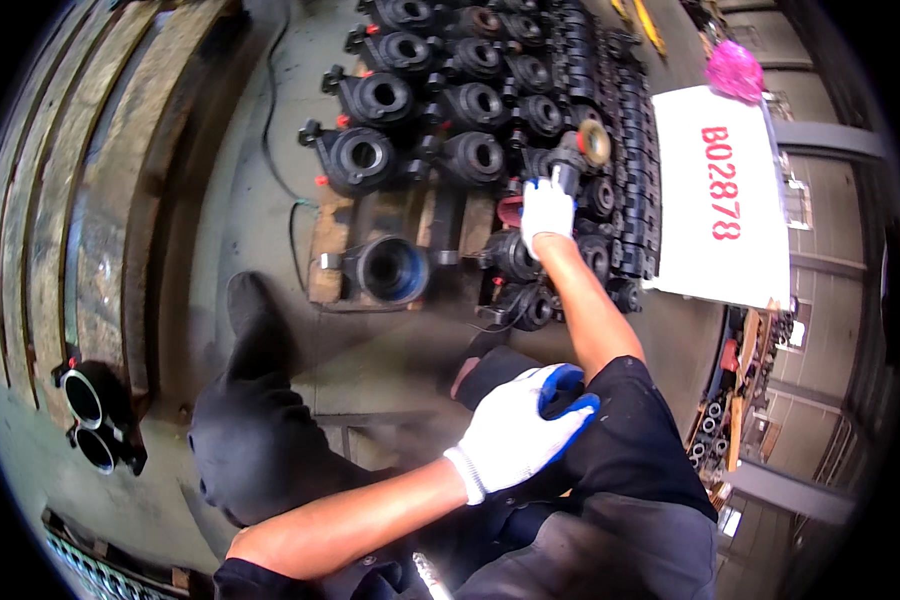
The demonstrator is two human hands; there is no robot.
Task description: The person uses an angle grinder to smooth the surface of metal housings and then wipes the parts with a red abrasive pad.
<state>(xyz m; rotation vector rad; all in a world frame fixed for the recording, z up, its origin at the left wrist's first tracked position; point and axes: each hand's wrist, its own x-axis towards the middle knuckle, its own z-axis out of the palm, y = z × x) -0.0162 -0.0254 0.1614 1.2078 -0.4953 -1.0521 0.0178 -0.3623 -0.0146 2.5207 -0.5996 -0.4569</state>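
My right hand (548, 212), in a white glove, reaches out to the far stack and is closed round a grey handheld power tool (567, 160). The tool has a round, tan-rimmed head (594, 143) and looks like a grinder; the glove covers part of it. Black ring-ended castings (475, 158) surround it in rows. A reddish round part (510, 211) lies just left of that hand. Nearer to me, my left hand (525, 425), in a white glove with blue coating, rests over my thigh, thumb and fingers apart, holding nothing.
A larger hollow casting (392, 270) sits on the wooden pallet (328, 240) ahead. A dark cable (273, 150) trails over the floor. Stacked wooden pallets (120, 180) stand left, with two ring parts (88, 410) at their near end. A white panel (715, 200) stands right.
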